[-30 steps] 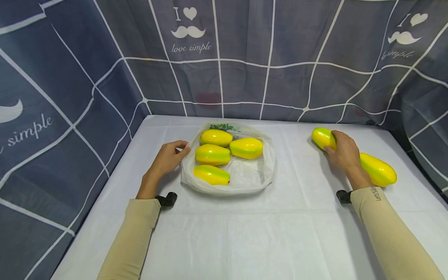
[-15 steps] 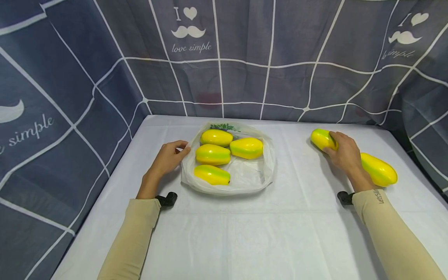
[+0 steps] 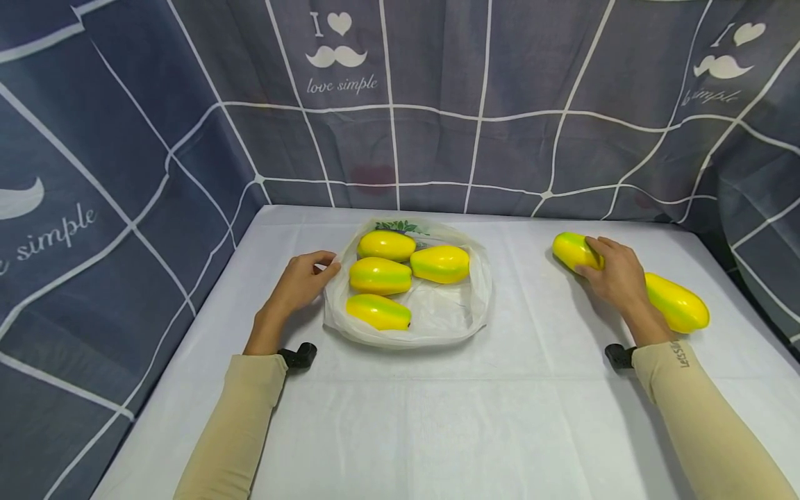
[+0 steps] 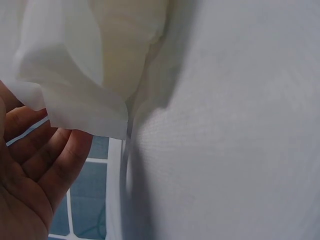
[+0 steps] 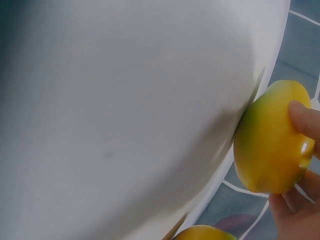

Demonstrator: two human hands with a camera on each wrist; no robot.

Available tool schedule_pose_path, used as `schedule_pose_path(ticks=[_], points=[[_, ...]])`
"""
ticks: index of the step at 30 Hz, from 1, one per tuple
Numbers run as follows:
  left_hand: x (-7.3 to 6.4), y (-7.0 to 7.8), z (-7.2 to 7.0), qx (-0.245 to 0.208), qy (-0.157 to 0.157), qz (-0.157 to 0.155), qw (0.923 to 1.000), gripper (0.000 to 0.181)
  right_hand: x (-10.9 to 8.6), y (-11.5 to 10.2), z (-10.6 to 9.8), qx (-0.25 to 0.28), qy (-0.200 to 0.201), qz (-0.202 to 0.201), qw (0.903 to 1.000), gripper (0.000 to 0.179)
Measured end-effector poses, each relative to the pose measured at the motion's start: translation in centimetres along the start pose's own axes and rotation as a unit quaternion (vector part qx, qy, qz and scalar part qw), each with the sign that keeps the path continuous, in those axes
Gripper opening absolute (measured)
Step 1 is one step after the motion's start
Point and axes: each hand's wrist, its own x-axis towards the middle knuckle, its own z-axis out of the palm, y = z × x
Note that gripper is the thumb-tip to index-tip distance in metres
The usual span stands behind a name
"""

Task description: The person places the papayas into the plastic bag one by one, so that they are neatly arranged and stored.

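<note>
A left hand (image 3: 303,281) pinches a white plastic bag (image 3: 440,316) beside it, four yellow fruits (image 3: 380,276) already inside, while the right hand (image 3: 615,272) grips a fifth fruit (image 3: 569,251), leaving a sixth fruit (image 3: 680,304) just beside its wrist.

Head view forward and down, wrist views close, white tabletop (image 3: 437,417) shared.

Tabletop (image 3: 475,437): white cloth (image 3: 350,417) over it, creases running lengthwise and crosswise, back edge visible. Directly on it: whitish plastic bag (image 3: 440,305), mouth open and facing up, left of centre toward the back. Front fruit (image 3: 678,304), yellow-green, lies on its side at far right, well apart from bag. Rear fruit (image 3: 570,251), back right: can't tell if it's touching cloth.
</note>
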Motion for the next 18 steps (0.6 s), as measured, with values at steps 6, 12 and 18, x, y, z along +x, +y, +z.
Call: schedule_pose_path(ticks=[6,12,18], points=[[-0.05,0.07,0.01,0.001,-0.001,-0.002,1.0,0.041,-0.09,0.06,0.06,0.0,0.002,-0.007,1.0,0.06],[0.0,-0.06,0.03,0.0,0.002,0.004,1.0,0.041,-0.18,-0.01,-0.01,-0.001,-0.005,-0.001,1.0,0.061],[0.06,-0.11,0.07,-0.002,0.002,0.003,1.0,0.041,-0.43,-0.18,-0.09,0.003,-0.004,-0.006,1.0,0.06]])
